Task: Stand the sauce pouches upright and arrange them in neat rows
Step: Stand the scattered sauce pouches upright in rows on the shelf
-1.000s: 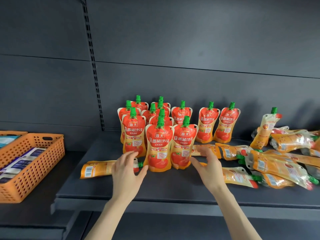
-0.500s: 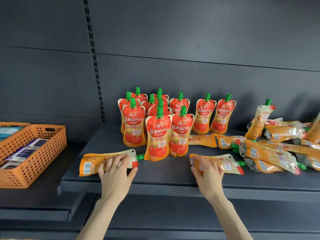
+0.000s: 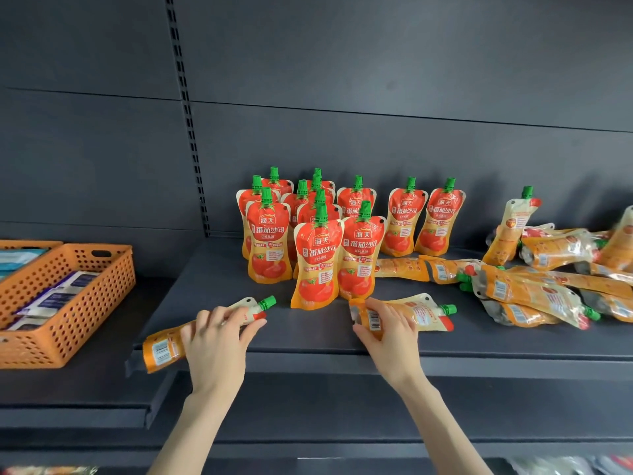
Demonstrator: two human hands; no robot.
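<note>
Sauce pouches (image 3: 318, 262): upright cluster centre frame on shelf (image 3: 212, 286), loose heap (image 3: 531, 293) at right. Soft, light, slick foil, probably floppy; best taken mid-body, below stiff spout. Left grip (image 3: 215, 341) curled round lying pouch (image 3: 161, 349), lower left; right grip (image 3: 390, 334) clasping second lying pouch (image 3: 423, 311), lower centre.

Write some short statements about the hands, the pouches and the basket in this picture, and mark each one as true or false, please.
1. Each hand holds a pouch. True: the left hand grips the left pouch, and the right hand holds the right pouch.
2. The orange basket stands to the right of the pouches. False: it is at the left.
3. The upright pouches have green caps. True.
4. Every pouch on the shelf is upright. False: many loose pouches lie flat at the right.
</note>
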